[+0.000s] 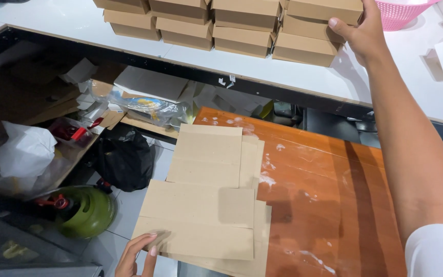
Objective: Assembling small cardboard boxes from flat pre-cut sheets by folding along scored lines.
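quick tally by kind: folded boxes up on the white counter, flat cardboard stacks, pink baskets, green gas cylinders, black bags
Folded boxes, those in view: 11
Flat cardboard stack: 1
Pink basket: 1
Green gas cylinder: 1
Black bag: 1
Total: 15
The right hand rests on the boxes; the left hand touches the flat stack.

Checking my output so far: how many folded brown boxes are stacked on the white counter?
9 visible folded boxes, in four side-by-side stacks; right hand on the rightmost. More may be cropped above.
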